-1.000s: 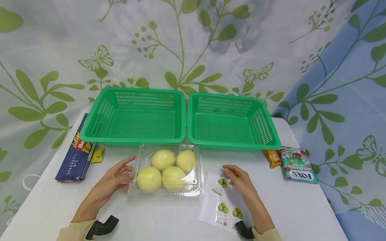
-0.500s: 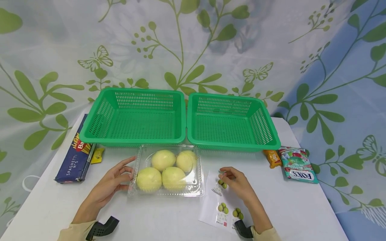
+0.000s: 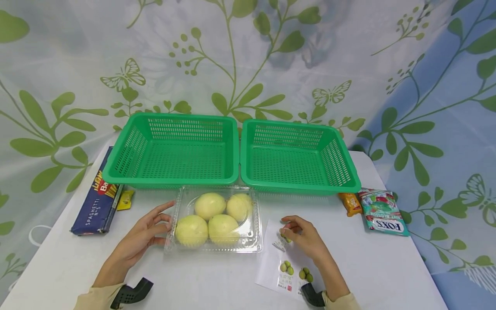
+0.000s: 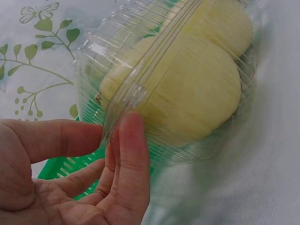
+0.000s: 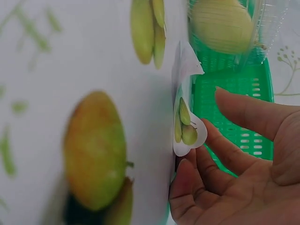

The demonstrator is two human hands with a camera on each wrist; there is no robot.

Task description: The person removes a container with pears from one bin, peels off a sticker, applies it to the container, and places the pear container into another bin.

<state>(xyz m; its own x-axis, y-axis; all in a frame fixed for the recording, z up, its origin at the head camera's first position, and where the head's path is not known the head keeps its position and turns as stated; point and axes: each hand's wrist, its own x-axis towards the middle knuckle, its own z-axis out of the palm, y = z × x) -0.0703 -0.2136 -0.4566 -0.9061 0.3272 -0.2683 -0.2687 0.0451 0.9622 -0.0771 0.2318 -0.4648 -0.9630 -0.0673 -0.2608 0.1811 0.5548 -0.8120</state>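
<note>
Just left of our right hand [image 3: 305, 237], the nearer one, a partly lifted fruit sticker [image 5: 189, 135] curls off its white sheet [image 3: 268, 271]; we cannot tell whether those bent fingers pinch it. Our left hand [image 3: 140, 236] grips the clear box [image 3: 257, 232] by its rim.

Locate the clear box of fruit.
In the head view, the clear box sits left of centre on the table, just in front of the left green basket, between the left hand and the sticker sheet.
</note>
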